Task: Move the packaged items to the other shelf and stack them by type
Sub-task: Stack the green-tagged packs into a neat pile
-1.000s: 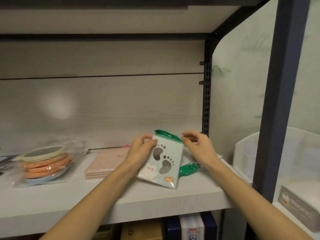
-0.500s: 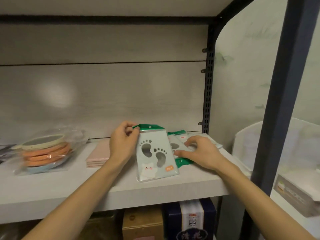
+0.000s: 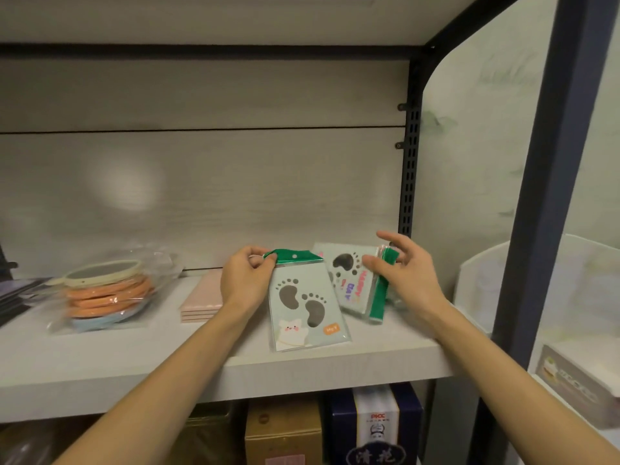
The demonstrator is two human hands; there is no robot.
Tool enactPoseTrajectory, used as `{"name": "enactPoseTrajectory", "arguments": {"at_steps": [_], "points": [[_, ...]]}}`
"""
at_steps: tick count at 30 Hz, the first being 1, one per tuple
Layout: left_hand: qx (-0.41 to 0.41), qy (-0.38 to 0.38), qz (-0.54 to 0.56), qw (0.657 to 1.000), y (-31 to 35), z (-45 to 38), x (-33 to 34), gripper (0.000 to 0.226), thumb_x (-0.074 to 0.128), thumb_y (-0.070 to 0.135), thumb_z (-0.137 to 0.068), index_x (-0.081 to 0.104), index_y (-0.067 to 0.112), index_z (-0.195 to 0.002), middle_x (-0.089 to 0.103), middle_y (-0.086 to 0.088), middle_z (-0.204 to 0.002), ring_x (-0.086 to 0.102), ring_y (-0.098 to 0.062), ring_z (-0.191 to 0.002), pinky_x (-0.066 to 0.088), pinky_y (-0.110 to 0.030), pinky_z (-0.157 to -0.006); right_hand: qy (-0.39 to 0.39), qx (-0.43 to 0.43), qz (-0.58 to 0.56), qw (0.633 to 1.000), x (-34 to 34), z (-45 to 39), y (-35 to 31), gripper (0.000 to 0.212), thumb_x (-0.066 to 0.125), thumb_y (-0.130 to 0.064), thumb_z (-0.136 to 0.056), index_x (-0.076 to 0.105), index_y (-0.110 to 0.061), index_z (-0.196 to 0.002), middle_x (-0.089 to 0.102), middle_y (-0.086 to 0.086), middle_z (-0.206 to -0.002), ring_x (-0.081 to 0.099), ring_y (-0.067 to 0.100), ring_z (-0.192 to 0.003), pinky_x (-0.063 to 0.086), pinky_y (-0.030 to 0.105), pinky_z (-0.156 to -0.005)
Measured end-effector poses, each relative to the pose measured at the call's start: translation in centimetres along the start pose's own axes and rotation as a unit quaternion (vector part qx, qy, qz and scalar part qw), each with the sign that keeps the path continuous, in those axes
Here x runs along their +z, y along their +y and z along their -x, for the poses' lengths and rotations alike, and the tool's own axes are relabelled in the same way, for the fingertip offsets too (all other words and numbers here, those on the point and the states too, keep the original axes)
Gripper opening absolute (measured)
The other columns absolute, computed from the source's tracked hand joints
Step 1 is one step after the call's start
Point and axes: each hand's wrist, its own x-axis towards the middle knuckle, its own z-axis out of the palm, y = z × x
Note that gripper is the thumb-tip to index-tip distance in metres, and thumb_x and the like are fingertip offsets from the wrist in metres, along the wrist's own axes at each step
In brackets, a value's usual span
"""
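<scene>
The left hand [image 3: 246, 283] pinches the green top of a footprint packet [image 3: 307, 305] lying on the shelf [image 3: 167, 360]. The right hand [image 3: 407, 276], fingers spread, holds a second packet [image 3: 352, 280] tilted beside it.

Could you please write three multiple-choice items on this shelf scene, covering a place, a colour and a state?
1. Where does the pink stack lie?
A. left of the left hand
B. on the lower shelf
C. right of the right hand

2. What colour is the header strip of the footprint packet?
A. red
B. green
C. blue

3. What is the left hand doing?
A. hanging idle
B. pressing flat on the shelf
C. pinching the packet's top

Answers: 1 A, it lies beside the left wrist; 2 B, the strip is green; 3 C, fingers close on the header.
</scene>
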Motion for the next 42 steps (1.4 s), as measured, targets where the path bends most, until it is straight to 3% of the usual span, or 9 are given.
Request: {"name": "enactPoseTrajectory", "arguments": {"at_steps": [5,10,18,23,29,33,36,39,42], "points": [[-0.023,0.034,-0.029,0.999,0.5,0.2,-0.3,0.014,0.072,0.032,-0.092,0.068,0.02,-0.096,0.068,0.013,-0.068,0.068,-0.016,-0.077,0.052,-0.033,-0.068,0.112,-0.01,-0.067,0.991,-1.2,-1.5,-1.0,0.016,0.073,-0.016,-0.091,0.068,-0.005,-0.101,0.077,0.002,-0.073,0.074,0.013,-0.064,0.059,0.027,-0.058],[-0.047,0.035,-0.013,0.998,0.4,-0.1,-0.4,0.017,0.079,0.037,-0.084,0.065,0.026,-0.084,0.074,0.004,-0.081,0.072,-0.022,-0.08,0.059,-0.042,-0.076,0.097,-0.054,-0.063,0.992,-1.1,-2.8,-2.8,0.008,0.072,-0.02,-0.093,0.07,-0.012,-0.093,0.075,0.001,-0.071,0.071,0.013,-0.06,0.059,0.026,-0.055],[-0.035,-0.013,0.036,0.999,0.5,0.0,-0.4,0.021,0.079,0.04,-0.075,0.066,0.027,-0.084,0.077,0.002,-0.076,0.075,-0.024,-0.074,0.061,-0.049,-0.074,-0.094,-0.01,0.097,0.991,-0.6,-5.9,-5.4,0.013,0.08,-0.026,-0.085,0.078,-0.018,-0.096,0.073,0.006,-0.08,0.066,0.016,-0.067,0.055,0.028,-0.064],[-0.022,-0.034,0.082,0.996,1.4,0.5,-0.3,0.017,0.077,0.024,-0.089,0.065,0.017,-0.098,0.077,-0.006,-0.083,0.075,-0.016,-0.071,0.062,-0.043,-0.073,-0.222,-0.09,0.397,0.886,3.1,-7.5,-5.1,0.009,0.076,-0.032,-0.088,0.08,-0.024,-0.087,0.077,-0.004,-0.081,0.071,0.014,-0.076,0.057,0.034,-0.075],[-0.005,-0.086,0.134,0.987,1.6,1.2,-0.5,0.047,0.084,0.046,-0.074,0.063,0.019,-0.107,0.077,-0.007,-0.081,0.074,-0.022,-0.081,0.057,-0.045,-0.083,-0.16,-0.193,0.409,0.877,8.1,-6.5,-1.9,0.008,0.078,-0.039,-0.082,0.081,-0.032,-0.086,0.072,-0.016,-0.078,0.064,0.004,-0.075,0.055,0.034,-0.072],[0.033,-0.124,0.052,0.99,1.0,1.2,-0.1,0.061,0.091,0.04,-0.066,0.058,0.029,-0.115,0.073,0.008,-0.086,0.064,0.0,-0.066,0.057,-0.035,-0.075,-0.137,-0.148,0.313,0.928,8.0,-5.9,-0.5,0.012,0.083,-0.033,-0.08,0.08,-0.026,-0.089,0.075,-0.013,-0.082,0.067,0.0,-0.079,0.05,0.02,-0.073],[0.021,-0.154,0.02,0.988,0.3,0.7,0.4,0.061,0.09,0.034,-0.07,0.054,0.033,-0.119,0.073,0.004,-0.101,0.072,-0.006,-0.086,0.059,-0.042,-0.085,-0.069,-0.111,0.298,0.946,5.9,-5.7,-0.1,0.022,0.075,-0.037,-0.088,0.077,-0.022,-0.105,0.075,-0.012,-0.101,0.067,0.004,-0.096,0.051,0.025,-0.087],[0.011,-0.152,0.001,0.988,0.1,0.5,0.5,0.051,0.084,0.032,-0.079,0.053,0.036,-0.12,0.07,0.003,-0.112,0.068,-0.013,-0.102,0.058,-0.043,-0.091,0.043,-0.034,0.413,0.909,2.4,-5.0,1.1,0.038,0.065,-0.046,-0.092,0.071,-0.02,-0.119,0.072,-0.005,-0.12,0.064,0.016,-0.112,0.05,0.032,-0.093],[0.01,-0.12,-0.069,0.99,0.4,0.2,0.7,0.044,0.077,0.026,-0.087,0.055,0.03,-0.125,0.063,0.004,-0.112,0.063,-0.017,-0.103,0.052,-0.034,-0.09,0.018,0.094,0.515,0.852,-0.4,-3.7,2.5,0.061,0.061,-0.066,-0.084,0.069,-0.018,-0.12,0.067,0.006,-0.128,0.057,0.032,-0.121,0.049,0.039,-0.098]]}}
